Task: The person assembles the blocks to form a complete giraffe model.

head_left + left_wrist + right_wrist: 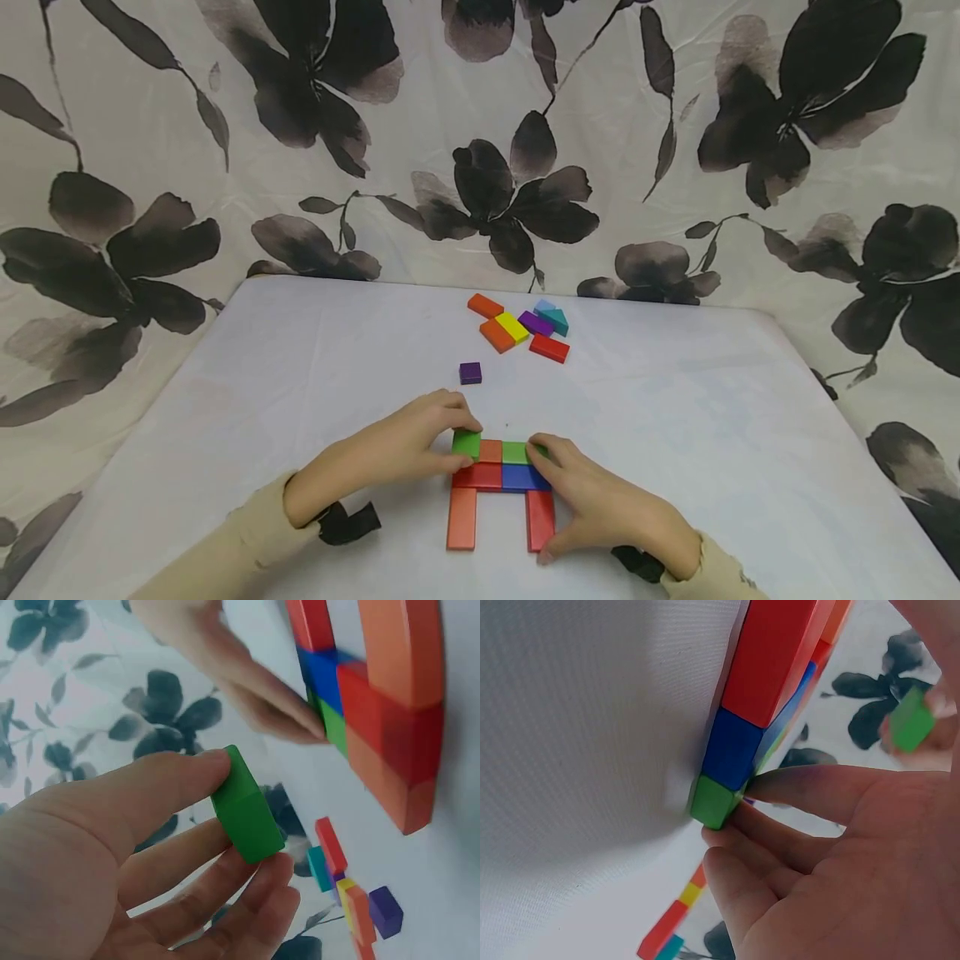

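My left hand [397, 442] pinches a green block [247, 810] between thumb and fingers, above the left end of a flat block figure. Its back row shows an orange block [491, 451] and another green block [513, 452]. A red block [477, 477] and a blue block [525, 478] lie along the row in front. Two legs extend toward me, an orange block [462, 521] and a red block [540, 518]. My right hand [607, 500] rests its fingertips [727, 840] against the right green block, its thumb by the red leg's near end.
Behind the figure stands a small purple block [470, 373]. Farther back lies a loose group with a yellow block [513, 327], a red block [550, 348], a teal block [555, 321] and several others. The white table [300, 358] ends at a floral cloth [420, 100].
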Tool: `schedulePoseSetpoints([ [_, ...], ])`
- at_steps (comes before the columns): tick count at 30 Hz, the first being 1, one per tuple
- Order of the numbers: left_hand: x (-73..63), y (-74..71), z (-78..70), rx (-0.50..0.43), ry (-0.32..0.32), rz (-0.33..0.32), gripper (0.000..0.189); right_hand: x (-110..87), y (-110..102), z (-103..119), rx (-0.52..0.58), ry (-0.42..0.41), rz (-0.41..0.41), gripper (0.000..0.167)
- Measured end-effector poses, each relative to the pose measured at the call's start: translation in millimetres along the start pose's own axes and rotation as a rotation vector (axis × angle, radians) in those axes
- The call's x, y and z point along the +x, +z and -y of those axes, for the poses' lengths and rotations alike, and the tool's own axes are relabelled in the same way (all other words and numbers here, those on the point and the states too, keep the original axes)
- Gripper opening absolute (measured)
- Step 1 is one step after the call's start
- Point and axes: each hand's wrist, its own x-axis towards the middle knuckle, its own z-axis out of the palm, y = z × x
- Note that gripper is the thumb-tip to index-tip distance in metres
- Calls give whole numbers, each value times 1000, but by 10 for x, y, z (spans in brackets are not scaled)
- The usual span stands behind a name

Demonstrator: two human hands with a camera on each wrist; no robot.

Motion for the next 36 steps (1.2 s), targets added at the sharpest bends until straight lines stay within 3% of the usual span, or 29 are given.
schedulePoseSetpoints([
  [4,-251,58,-69,-45,-8,22,28,-1,-12,14,1,1,4,115],
  [9,-505,264,-160,-12,9,50,26,-14,-23,31,-3,-13,-4,115],
  [12,-604,419,-171,42,83,66,26,-16,-22,38,-1,-10,-5,115],
  [14,-642,525,-160,101,166,57,27,-18,-22,37,0,-7,-4,115],
  [18,-663,703,-127,250,317,-29,27,-17,-27,41,8,0,-3,115],
  [21,-666,784,-116,285,354,-58,18,-12,-29,43,12,1,-1,115],
  [26,-675,785,-125,106,244,100,18,-12,-26,39,11,-2,-3,116],
  [28,-694,763,-132,56,195,130,21,-13,-27,40,10,-1,-4,115],
  [31,-734,755,-147,88,154,63,20,-14,-28,43,10,-4,-4,115],
  [36,-761,813,-181,267,80,-54,28,-20,-30,48,5,-7,-7,115],
])
